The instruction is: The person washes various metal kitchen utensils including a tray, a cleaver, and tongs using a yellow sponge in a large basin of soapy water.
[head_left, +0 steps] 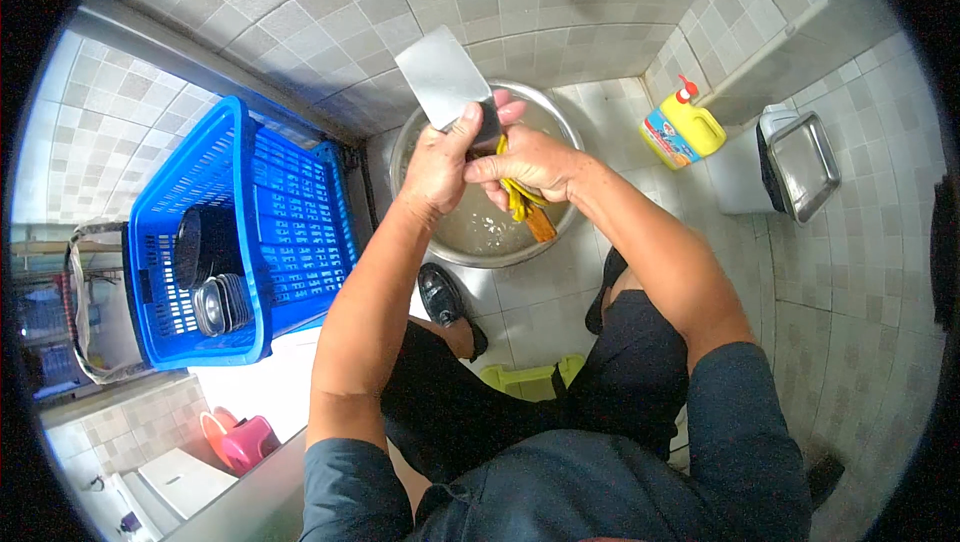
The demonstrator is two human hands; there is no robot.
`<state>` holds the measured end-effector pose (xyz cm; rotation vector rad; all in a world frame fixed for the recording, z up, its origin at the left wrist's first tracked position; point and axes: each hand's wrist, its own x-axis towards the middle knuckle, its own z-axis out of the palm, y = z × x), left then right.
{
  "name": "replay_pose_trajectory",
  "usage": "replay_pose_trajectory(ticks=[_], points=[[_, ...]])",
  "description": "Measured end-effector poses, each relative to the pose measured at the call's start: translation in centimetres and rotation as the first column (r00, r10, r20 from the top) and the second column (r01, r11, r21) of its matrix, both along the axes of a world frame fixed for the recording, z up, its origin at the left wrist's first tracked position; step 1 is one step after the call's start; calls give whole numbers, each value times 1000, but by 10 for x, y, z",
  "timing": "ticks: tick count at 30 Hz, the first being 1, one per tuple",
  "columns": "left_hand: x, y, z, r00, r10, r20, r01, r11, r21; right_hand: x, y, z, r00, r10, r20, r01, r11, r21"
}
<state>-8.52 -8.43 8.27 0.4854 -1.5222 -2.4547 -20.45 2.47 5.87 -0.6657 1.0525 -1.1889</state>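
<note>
Both my hands are over a large round metal basin [572, 142] of cloudy water. My left hand [440, 164] is closed round the neck of a metal spatula [443, 77], its thumb on the base of the blade. The wide, flat blade points up and away to the left. Its wooden handle [541, 226] slants down toward the near right. My right hand [535, 160] is closed on a yellow cloth [517, 199], pressed against the spatula between blade and handle. Parts of the handle are hidden behind the cloth and fingers.
To the left stands a blue plastic basket [258, 312] holding a black pan [205, 247] and several metal dishes [221, 304]. A yellow bottle with a red pump [684, 132] stands at the right, near a rectangular metal tray [803, 167]. Under me is a green stool [515, 379]. Tiled walls surround the basin.
</note>
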Motion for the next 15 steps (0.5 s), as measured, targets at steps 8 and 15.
replay_pose_trajectory(ticks=[8,15], points=[[-8,-19,-4,886,462,41,-462,887,-11,29,6,-22,292,-289,-912,159,955,-252],[-16,-21,-19,777,621,106,-607,695,385,21,5,-4,264,-61,-963,116,993,-31]])
